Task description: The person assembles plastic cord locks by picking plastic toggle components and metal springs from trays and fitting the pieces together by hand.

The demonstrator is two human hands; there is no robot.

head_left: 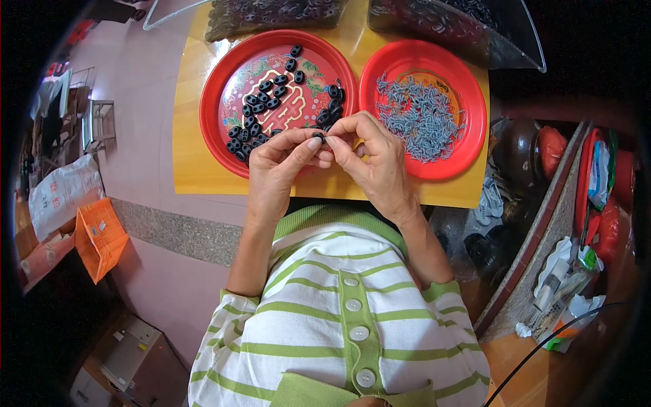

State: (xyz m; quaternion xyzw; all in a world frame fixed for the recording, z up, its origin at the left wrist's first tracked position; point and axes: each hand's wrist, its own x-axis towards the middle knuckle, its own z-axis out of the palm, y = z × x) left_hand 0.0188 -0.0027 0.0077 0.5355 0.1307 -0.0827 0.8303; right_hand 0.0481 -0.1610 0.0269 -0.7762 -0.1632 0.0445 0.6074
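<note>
Between both hands, over the near edge of the left red plate (211, 102), is a small black two-holed plastic piece (318, 136). My left hand (285, 157) pinches it between thumb and fingertips. The thumb and forefinger of my right hand (369, 157) close together at the piece's right side; whatever they grip is too small to make out. Loose black two-holed pieces (264, 86) lie across the left plate, with a denser cluster (331, 107) along its right side. Many small grey screws (420, 119) are heaped in the right red plate (477, 115), beside my right hand.
Both plates rest on a yellow tabletop (186, 163). Clear plastic bins (271, 17) filled with dark parts stand at the far edge. An orange bag (100, 237) is at the left. A dark round jar (519, 152) and bagged items are at the right, near a black cable (542, 342).
</note>
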